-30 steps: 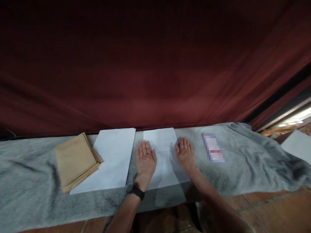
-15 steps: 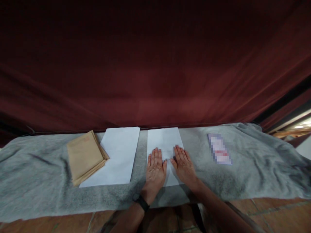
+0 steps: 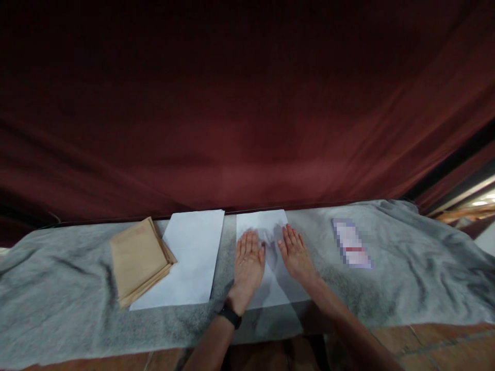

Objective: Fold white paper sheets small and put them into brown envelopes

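Observation:
A white sheet of paper (image 3: 270, 278) lies on the grey cloth (image 3: 58, 288) in front of me. My left hand (image 3: 248, 265) rests flat on its left part, fingers stretched out, a black band on the wrist. My right hand (image 3: 297, 255) lies flat on its right part, fingers together and extended. Neither hand holds anything; both press on the sheet.
A second white sheet (image 3: 191, 257) lies to the left, with a stack of brown envelopes (image 3: 137, 260) overlapping its left edge. A small blurred card (image 3: 351, 243) sits to the right. A dark red curtain (image 3: 247, 113) hangs behind the table. Brown floor tiles (image 3: 456, 348) show below.
Both hands slid inward from the sheet's sides toward its middle, then moved a little farther up the paper. The view shifted slightly.

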The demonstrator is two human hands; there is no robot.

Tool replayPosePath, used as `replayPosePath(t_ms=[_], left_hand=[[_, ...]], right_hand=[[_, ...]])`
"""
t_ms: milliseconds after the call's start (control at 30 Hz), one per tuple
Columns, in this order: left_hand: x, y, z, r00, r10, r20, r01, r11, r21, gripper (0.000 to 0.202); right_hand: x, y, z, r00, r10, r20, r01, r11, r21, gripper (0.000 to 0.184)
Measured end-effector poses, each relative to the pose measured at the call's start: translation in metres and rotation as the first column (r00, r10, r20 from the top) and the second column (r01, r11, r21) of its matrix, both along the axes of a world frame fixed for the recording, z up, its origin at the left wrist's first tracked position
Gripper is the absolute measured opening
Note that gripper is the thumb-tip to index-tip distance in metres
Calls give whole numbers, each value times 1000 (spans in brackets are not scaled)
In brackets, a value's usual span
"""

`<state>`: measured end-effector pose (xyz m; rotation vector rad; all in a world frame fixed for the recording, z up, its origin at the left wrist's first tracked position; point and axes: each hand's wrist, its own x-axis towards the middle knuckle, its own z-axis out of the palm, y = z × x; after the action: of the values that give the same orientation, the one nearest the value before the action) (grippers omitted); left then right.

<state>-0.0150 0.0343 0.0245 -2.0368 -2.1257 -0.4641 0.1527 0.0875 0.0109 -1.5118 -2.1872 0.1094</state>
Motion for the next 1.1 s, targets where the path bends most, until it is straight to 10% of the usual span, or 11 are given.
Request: replayPosePath(t_ms=[233,500,1100], left_hand=[[13,41,4,988,-157,10,157,975,-156,59],[-7,56,1,998,-67,4,67,976,-208,58],[-41,54,-9,972,233,27,-231,971,-67,57]], right_hand=[[-54,30,13,976,160,-149,-181,973,-141,62],[-75,43,4,992,120,-24,-122,991,-58,54],[-22,53,-1,944,-266,195,260,964,59,53]])
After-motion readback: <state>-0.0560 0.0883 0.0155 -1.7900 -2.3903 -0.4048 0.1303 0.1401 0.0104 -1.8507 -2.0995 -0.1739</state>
